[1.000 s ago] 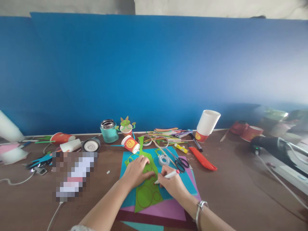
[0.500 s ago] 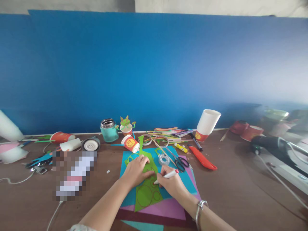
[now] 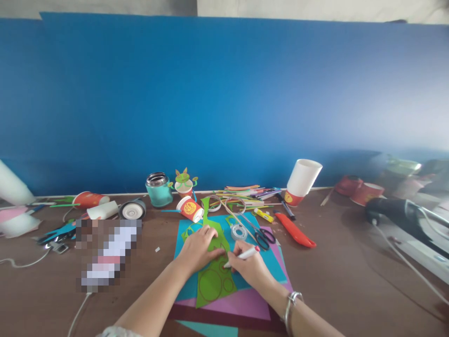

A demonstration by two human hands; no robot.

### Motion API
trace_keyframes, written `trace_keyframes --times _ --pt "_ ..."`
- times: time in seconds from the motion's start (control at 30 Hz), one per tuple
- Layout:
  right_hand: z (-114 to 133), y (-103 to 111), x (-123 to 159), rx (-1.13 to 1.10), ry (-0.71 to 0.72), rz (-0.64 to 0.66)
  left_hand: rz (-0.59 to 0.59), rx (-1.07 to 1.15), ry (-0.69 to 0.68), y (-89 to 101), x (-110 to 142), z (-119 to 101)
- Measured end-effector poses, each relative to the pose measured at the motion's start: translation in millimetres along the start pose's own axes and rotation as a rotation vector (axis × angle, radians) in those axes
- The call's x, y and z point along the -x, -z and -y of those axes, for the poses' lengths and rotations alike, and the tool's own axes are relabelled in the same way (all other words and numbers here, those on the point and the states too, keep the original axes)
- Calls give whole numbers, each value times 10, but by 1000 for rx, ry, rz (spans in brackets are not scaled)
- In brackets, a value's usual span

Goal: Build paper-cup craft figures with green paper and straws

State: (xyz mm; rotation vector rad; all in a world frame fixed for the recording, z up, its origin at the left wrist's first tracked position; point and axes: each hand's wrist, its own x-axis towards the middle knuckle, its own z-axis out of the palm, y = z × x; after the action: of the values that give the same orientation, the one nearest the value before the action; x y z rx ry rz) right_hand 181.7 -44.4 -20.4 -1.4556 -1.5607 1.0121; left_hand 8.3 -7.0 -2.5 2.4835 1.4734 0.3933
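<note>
My left hand (image 3: 199, 249) lies flat on a green paper sheet (image 3: 213, 281) with its fingers spread, pinning it down. My right hand (image 3: 248, 269) grips a white marker with a red end (image 3: 242, 255), its tip on the green sheet beside my left fingertips. Red circles are drawn on the green sheet. Under it lie blue (image 3: 270, 267), pink (image 3: 245, 306) and dark red paper sheets on the brown table (image 3: 351, 290).
Black-handled scissors (image 3: 262, 237), a tape roll (image 3: 239, 232), an orange cutter (image 3: 295, 231), a glue stick (image 3: 264, 216), paper cups (image 3: 301, 182), a teal jar (image 3: 159, 189), coloured strips (image 3: 245, 192) and a black device with a cable (image 3: 393, 213) lie around. A blue backdrop (image 3: 224, 93) stands behind.
My right hand and the marker have shifted slightly left and up on the green sheet. My left hand has stayed pressed on the paper.
</note>
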Motion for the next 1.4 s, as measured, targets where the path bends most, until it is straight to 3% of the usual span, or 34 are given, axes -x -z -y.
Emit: trace_keyframes --times 0.47,0.8,1.0,1.4 --pt "-59 -4 -44 -95 -22 -6 -16 -22 -22 -18 -7 29" --pt "86 83 47 -40 45 46 -81 -54 31 14 -11 105" --pt "111 18 78 3 14 100 14 -8 3 48 30 6" --pt "105 -22 69 105 -5 73 31 -1 18 65 22 -4"
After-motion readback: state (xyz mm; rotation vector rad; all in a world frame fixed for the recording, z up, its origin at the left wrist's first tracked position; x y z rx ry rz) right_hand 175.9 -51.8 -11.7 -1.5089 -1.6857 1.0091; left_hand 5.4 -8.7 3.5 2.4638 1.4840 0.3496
